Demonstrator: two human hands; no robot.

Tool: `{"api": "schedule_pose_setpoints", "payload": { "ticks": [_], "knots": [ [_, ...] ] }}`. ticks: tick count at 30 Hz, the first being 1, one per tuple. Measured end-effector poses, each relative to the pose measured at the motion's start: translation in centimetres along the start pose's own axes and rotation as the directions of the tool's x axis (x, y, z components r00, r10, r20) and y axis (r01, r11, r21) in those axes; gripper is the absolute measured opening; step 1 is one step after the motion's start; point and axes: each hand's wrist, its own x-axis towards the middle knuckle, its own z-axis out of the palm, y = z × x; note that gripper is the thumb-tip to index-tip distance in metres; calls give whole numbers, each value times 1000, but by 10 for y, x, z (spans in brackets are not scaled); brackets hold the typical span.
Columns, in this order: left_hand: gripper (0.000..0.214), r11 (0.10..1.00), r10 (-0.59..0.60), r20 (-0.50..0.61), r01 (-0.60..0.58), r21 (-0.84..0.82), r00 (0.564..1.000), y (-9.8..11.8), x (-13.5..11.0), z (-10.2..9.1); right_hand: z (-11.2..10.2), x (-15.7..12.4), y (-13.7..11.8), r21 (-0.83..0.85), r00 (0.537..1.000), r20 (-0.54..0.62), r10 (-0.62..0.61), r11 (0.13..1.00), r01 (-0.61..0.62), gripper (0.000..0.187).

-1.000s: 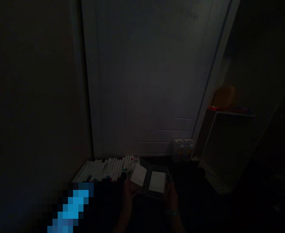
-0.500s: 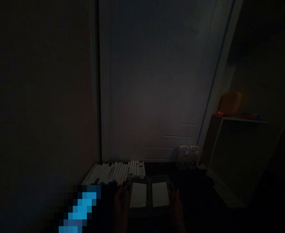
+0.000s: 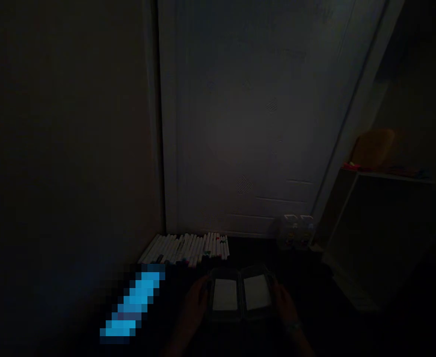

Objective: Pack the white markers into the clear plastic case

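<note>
In the dim head view, an opened clear plastic case [image 3: 241, 315] lies spread like a book, low in the middle. Each half carries a white rectangle, the left one [image 3: 225, 294] and the right one [image 3: 257, 292]. My left hand [image 3: 198, 296] grips the case's left edge with its fingers curled. Around the right edge, my right hand [image 3: 285, 301] is closed, and a band shows at that wrist. Beyond the case, a row of white marker pens [image 3: 188, 248] lies side by side on the dark surface. Darkness hides most finger detail.
A glowing, pixelated blue rectangle [image 3: 136, 302] lies at lower left. Two clear containers [image 3: 298, 232] stand by the pale panel [image 3: 236, 124] at the back. To the right is a cabinet [image 3: 385, 228] with an orange object [image 3: 374, 148] on top. A wall [image 3: 69, 139] rises at left.
The view has shifted, so the surroundings sit higher and farther right. Both hands still hold the case, now apart from the pens in view, where it overlapped their near ends before.
</note>
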Motion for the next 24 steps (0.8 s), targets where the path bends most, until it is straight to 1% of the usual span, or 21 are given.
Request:
{"api": "schedule_pose_setpoints", "payload": {
  "ticks": [2, 3, 5, 7, 8, 10, 12, 13, 15, 16, 17, 19, 21, 24],
  "knots": [
    [34, 990, 61, 4, -61, 128, 998, -5, 2, 0, -3, -1, 2, -228, 993, 17, -119, 966, 120, 58],
    [34, 975, 94, 16, -95, 198, 995, -6, 3, 0, -5, -1, 3, -334, 981, 27, -192, 923, 189, 59],
    [34, 950, 131, 44, -138, 278, 990, -5, 4, -1, -10, 0, 7, -389, 967, 48, -250, 887, 249, 56],
    [34, 922, 130, 86, -153, 356, 988, 2, 4, -3, -15, 2, 12, -511, 935, 106, -339, 788, 344, 54],
    [33, 900, 121, 84, -145, 411, 989, 9, 5, -4, -16, 3, 14, -558, 919, 129, -372, 739, 378, 54],
    [32, 852, 127, 59, -140, 504, 990, 27, 6, -5, -15, 4, 14, -649, 897, 136, -420, 646, 401, 60],
    [33, 817, 182, 78, -195, 542, 980, 50, 9, -3, -8, 3, 6, -722, 882, 123, -454, 569, 394, 65],
    [34, 800, 226, 110, -249, 545, 968, 61, 11, 0, -2, 1, 0, -748, 874, 127, -469, 533, 395, 65],
    [40, 755, 327, 233, -401, 519, 916, 79, 15, 9, 11, -2, -13, -784, 861, 165, -480, 466, 410, 63],
    [43, 731, 367, 285, -464, 501, 885, 84, 16, 14, 17, -4, -18, -787, 858, 209, -470, 439, 433, 61],
    [48, 707, 384, 337, -509, 491, 859, 85, 16, 19, 23, -5, -21, -780, 852, 266, -451, 419, 465, 59],
    [58, 674, 377, 397, -542, 503, 837, 79, 12, 27, 29, -7, -21, -755, 841, 365, -400, 401, 518, 57],
    [64, 659, 346, 435, -546, 517, 831, 65, 6, 31, 29, -8, -12, -735, 832, 429, -351, 399, 548, 54],
    [64, 672, 298, 439, -513, 534, 848, 44, -3, 32, 22, -9, 4, -714, 827, 486, -283, 417, 562, 53]
  ]
}}
